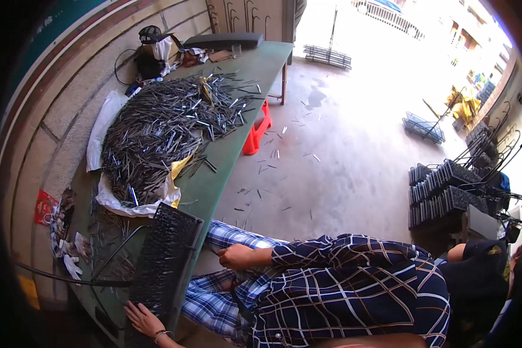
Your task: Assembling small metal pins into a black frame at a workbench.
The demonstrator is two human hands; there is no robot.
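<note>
My left hand (144, 319), with a bracelet at the wrist, lies with spread fingers on the near end of a black rack (167, 255). The rack stands along the right edge of the green table (226, 145), and rows of small upright pieces show across it. Black bent rods run from it to the left. My right hand (236, 256) is closed in a fist above my lap, just right of the rack; what it holds, if anything, is hidden. Farther along the table, a big heap of thin dark metal strips (156, 133) lies on an opened white sack (107, 124).
A red stool (257, 130) stands partly under the table. Loose strips (260, 194) litter the floor. Stacked dark racks (446, 188) with hooked rods stand at right, near another person (475, 278). Two more racks (327, 57) stand farther off. Cloths and a clear cup (236, 51) occupy the table's far end.
</note>
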